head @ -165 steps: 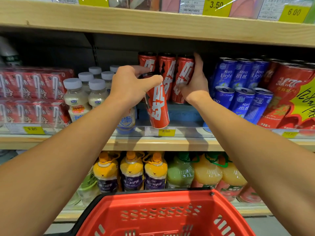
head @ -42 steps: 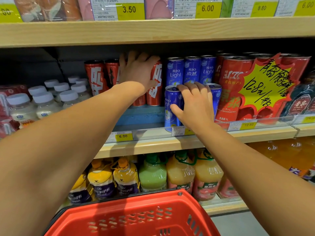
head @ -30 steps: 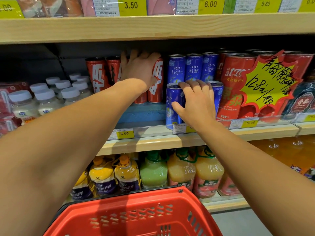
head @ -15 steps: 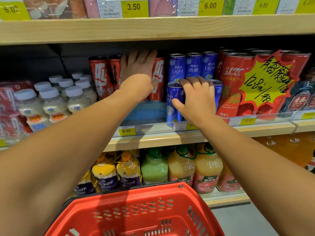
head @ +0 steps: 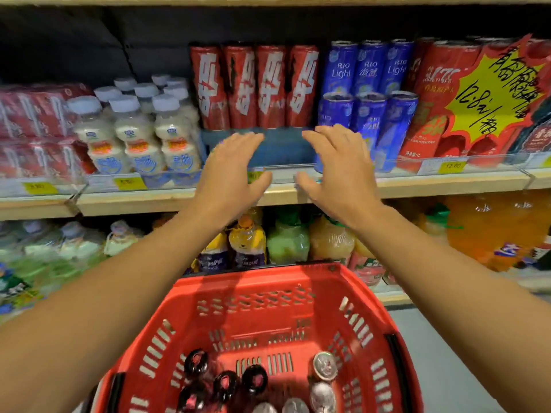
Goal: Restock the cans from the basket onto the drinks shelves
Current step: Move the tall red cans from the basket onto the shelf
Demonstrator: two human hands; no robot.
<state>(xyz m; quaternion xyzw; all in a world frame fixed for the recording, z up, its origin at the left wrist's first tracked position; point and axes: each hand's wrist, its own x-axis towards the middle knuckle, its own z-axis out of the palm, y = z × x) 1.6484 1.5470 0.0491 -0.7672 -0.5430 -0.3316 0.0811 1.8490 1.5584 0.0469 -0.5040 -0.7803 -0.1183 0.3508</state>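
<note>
Both hands have come back off the shelf: left hand and right hand hover before its edge, fingers spread, holding nothing. Four red cans with bold white lettering stand upright in a row beside blue cans reading "RIO Light". More cans, black-topped and silver-topped, stand in the red basket below. A yellow starburst sign reads "12.8".
</note>
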